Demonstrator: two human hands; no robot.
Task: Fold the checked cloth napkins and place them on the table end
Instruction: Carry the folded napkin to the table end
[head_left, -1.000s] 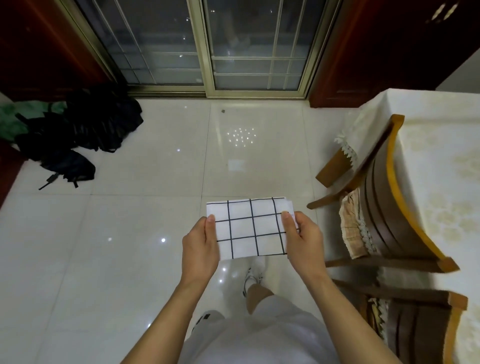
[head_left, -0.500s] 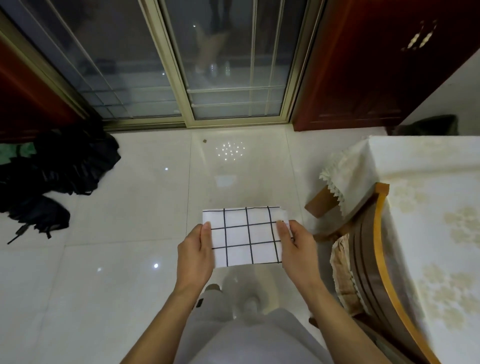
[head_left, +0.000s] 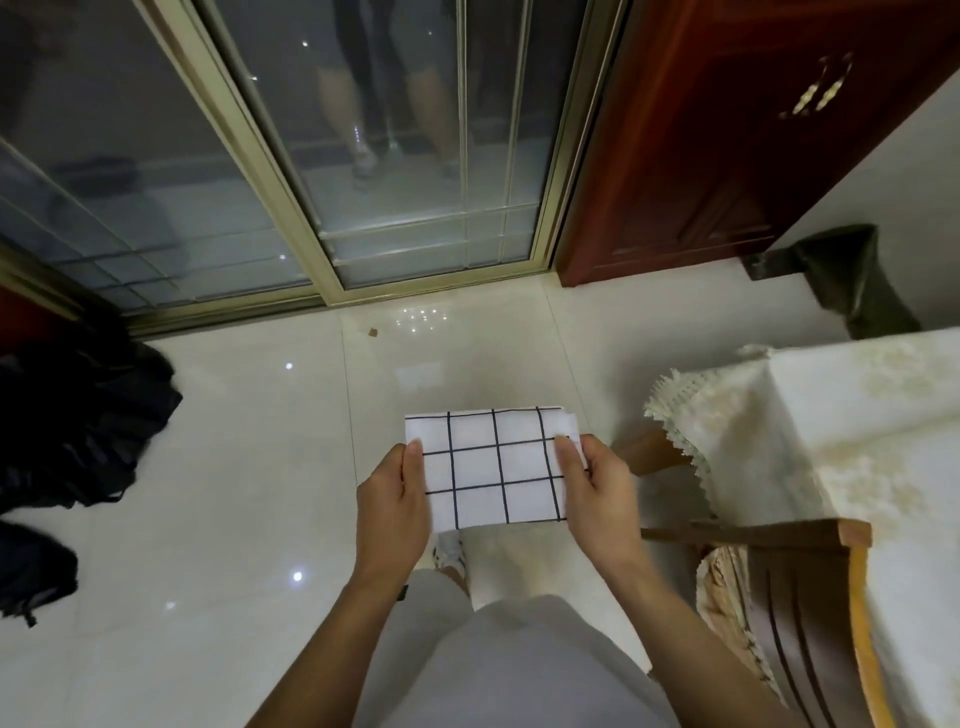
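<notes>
The napkin (head_left: 493, 462), white with a black grid, sits just below the middle of the frame, held in the air above the pale tiled floor (head_left: 249, 467) and not yet over any furniture. It is already a small flat rectangle; layered edges show at its upper right corner, so the folding of this one looks finished or nearly so. The left hand (head_left: 392, 506) grips its left edge with the thumb laid on top and the other fingers curled out of sight beneath. The right hand (head_left: 597, 493) grips the right edge the same way, thumb on top, fingers under the cloth. Both hands are clamped on the cloth, which lies level between them.

The table (head_left: 857, 441), covered in a cream cloth with a fringed lace edge, fills the right side of the frame, and its near end is close to the right hand but apart from it. A wooden chair (head_left: 810, 597) stands against it at lower right. No folded napkin can be seen on the part of the tabletop that shows, and no unfolded ones are in view either, so how many remain cannot be told.

My judgement is that the fold is done and the placing is what remains: carry the napkin right, over the table end, and set it down flat so the layers do not spring open
</notes>
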